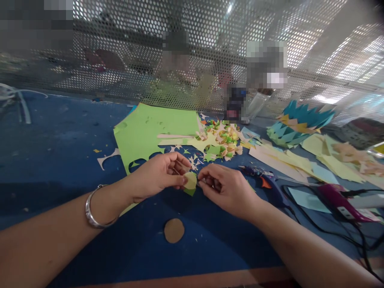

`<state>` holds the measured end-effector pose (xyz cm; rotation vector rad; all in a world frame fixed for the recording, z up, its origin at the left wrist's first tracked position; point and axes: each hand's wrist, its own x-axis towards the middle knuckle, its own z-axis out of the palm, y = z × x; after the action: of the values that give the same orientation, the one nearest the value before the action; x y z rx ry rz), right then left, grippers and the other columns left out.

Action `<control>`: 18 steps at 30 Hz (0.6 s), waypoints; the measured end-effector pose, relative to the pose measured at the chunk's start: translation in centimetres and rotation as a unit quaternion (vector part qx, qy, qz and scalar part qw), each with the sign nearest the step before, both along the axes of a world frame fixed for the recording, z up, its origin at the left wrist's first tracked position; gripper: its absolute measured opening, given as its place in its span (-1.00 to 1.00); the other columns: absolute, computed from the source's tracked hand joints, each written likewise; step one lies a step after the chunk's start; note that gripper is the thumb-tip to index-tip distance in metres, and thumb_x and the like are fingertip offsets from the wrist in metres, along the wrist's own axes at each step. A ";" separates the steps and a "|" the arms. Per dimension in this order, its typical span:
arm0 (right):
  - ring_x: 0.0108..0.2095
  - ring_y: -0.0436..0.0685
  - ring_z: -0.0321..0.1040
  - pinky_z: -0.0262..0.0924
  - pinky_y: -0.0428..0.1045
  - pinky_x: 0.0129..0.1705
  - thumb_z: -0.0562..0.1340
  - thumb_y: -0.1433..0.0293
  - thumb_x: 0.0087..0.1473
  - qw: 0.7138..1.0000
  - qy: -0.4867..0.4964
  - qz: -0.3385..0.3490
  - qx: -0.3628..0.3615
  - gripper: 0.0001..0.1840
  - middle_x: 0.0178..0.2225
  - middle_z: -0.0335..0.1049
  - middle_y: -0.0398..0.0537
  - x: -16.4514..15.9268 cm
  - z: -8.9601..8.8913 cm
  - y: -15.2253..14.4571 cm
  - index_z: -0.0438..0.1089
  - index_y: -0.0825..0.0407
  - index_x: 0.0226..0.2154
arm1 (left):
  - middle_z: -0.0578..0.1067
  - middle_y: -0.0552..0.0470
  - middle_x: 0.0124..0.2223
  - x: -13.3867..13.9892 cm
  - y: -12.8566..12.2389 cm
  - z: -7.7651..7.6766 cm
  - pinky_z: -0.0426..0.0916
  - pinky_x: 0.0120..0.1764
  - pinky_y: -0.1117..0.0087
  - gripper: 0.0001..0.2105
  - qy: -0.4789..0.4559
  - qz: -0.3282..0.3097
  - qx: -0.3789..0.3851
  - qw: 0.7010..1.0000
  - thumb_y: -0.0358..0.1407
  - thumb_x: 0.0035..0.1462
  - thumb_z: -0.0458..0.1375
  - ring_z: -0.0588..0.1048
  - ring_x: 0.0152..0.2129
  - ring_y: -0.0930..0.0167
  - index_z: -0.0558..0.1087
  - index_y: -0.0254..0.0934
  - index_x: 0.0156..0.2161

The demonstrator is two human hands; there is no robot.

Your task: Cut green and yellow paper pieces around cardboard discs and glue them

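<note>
Between the thumb and fingers of my left hand (163,174) is a small pale yellow paper circle (191,181), with a darker green piece of paper (190,192) showing just below it. My right hand (225,188) is closed in a pinch at the circle's right edge; what its fingertips hold is too small to make out. A round brown cardboard disc (174,231) lies on the blue table (135,252) nearer to me. Behind my left hand spreads a large light green paper sheet (156,120) with rounded cut-outs along its lower edge.
Several small folded paper pieces (226,138) are heaped behind my hands, among cut scraps. A blue glue gun (271,184) and a magenta power strip (342,202) with cords lie at the right. A layered paper form (297,124) stands farther back, before a perforated metal screen (135,60).
</note>
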<state>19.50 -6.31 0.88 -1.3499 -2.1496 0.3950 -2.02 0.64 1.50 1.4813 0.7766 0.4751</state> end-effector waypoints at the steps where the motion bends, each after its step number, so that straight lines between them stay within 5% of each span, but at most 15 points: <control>1: -0.47 -0.04 0.25 0.12 -0.10 -0.39 0.18 0.48 0.14 1.000 0.000 0.006 0.020 -0.88 -0.40 0.37 -0.16 0.0 0.0 -0.1 0.39 0.02 -0.24 | 0.45 0.07 -0.29 0.1 0.0 0.0 0.41 -0.27 0.39 -0.66 -0.008 0.012 -0.015 1.000 -0.35 0.06 0.30 0.47 -0.38 0.46 0.35 -0.29 -0.07; 7: -0.41 -0.01 0.33 0.16 -0.07 -0.40 0.14 0.46 0.23 0.993 -0.053 0.059 0.085 -0.83 -0.26 0.44 -0.04 0.1 0.0 -0.3 0.41 0.05 -0.15 | 0.45 0.06 -0.28 0.4 -0.4 0.2 0.38 -0.33 0.47 -0.73 -0.033 0.037 -0.070 0.996 -0.37 0.10 0.28 0.46 -0.39 0.50 0.38 -0.30 -0.09; 18: -0.34 0.03 0.37 0.20 -0.05 -0.34 0.13 0.45 0.27 0.988 -0.035 0.089 0.119 -0.85 -0.30 0.43 -0.03 0.1 -0.1 -0.3 0.42 0.07 -0.20 | 0.51 0.07 -0.33 0.5 -0.9 0.3 0.38 -0.38 0.53 -0.78 -0.063 0.035 -0.121 0.990 -0.34 0.17 0.24 0.50 -0.48 0.55 0.36 -0.29 -0.10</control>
<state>19.58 -6.61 0.76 -1.0594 -2.2993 0.1535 -1.53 -0.23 1.77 1.1908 0.7598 0.5023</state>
